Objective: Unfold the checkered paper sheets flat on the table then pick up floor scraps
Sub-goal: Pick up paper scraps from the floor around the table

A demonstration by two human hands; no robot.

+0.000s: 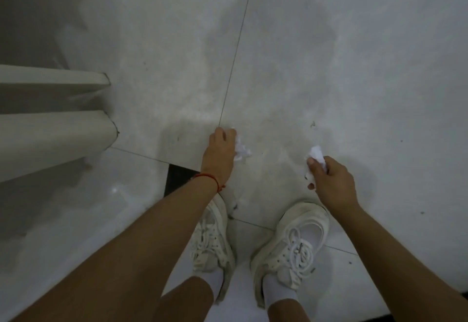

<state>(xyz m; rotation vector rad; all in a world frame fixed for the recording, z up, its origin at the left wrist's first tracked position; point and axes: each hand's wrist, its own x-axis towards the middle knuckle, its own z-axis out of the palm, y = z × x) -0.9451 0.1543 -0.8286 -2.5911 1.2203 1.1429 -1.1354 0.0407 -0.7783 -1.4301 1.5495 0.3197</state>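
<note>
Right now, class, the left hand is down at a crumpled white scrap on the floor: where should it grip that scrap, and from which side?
Grip the crumpled paper scrap across its bunched middle, coming from above. It sits low on the floor tile, so there is probably no edge to slide under, while its raised folds give fingertips purchase. The left hand is already over it, fingers curled on its left side; a thumb-and-fingers pinch should lift it.

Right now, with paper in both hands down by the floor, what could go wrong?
The left hand holds its crumpled scrap only at one edge, most of it sticking out, so it might slip free. The right hand pinches another scrap near its fingertips; that grip looks light too. A small dark speck lies farther out on the floor and could be missed.
</note>
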